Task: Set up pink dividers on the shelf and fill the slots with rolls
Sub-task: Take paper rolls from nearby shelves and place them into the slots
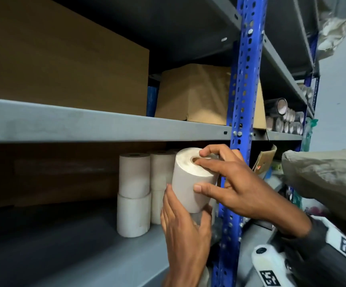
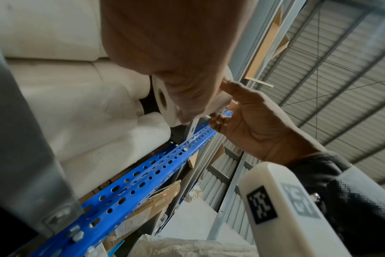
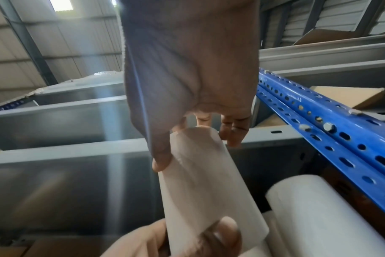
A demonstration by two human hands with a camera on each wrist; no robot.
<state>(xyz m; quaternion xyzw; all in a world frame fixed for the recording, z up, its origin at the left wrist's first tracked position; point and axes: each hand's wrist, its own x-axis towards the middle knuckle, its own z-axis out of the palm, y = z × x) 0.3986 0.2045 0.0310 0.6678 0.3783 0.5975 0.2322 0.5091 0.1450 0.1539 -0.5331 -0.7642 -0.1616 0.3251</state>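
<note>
**A:** How far along am I? I count two stacks of white rolls (image 1: 134,193) standing two high on the lower shelf (image 1: 97,251), hard against the blue upright (image 1: 233,183). I can't see a single pink divider from any view, so that half looks undone, and most of the shelf to the left has no rolls yet.

**B:** And the roll in hand?

**A:** The held roll (image 1: 193,179) sits just in front of the stacks, above the shelf's front edge. My right hand (image 1: 236,183) has its grip clamped on the top end, fingertips at the core hole, thumb on the side wall. My left hand (image 1: 185,230) cups and holds the bottom end, fingers wrapped round it.

**B:** Which way does it point?

**A:** Long axis near upright, top end tipped a little towards me, core hole facing up. The stacked rolls stand plumb, holes upward too.
</note>
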